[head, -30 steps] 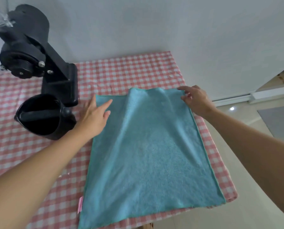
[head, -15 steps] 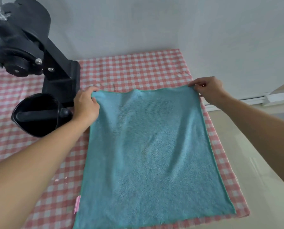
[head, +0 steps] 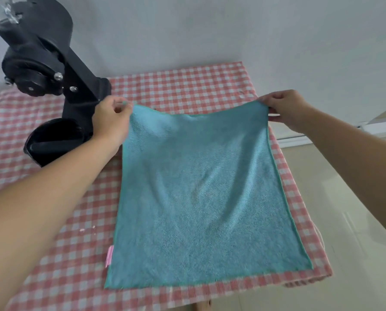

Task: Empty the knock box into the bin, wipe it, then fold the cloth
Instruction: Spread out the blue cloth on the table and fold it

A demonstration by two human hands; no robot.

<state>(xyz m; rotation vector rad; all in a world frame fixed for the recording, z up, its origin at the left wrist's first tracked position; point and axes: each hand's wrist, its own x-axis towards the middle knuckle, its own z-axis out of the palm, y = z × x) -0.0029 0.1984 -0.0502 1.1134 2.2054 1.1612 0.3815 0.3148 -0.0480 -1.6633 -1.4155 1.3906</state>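
Observation:
A light blue cloth (head: 201,198) lies spread on the red-checked table, with a small pink tag on its near left edge. Its far edge is lifted off the table. My left hand (head: 111,118) pinches the far left corner and my right hand (head: 286,106) pinches the far right corner. The black knock box (head: 52,142) with its bar across stands to the left of the cloth, partly hidden behind my left wrist.
A black coffee grinder (head: 48,63) stands at the back left, just behind the knock box. The checked tablecloth (head: 187,86) ends near the cloth's right and near edges, with pale floor (head: 344,221) beyond. A white wall is behind.
Both hands went from lying on the cloth's far corners to pinching them, then lifted the far edge off the table.

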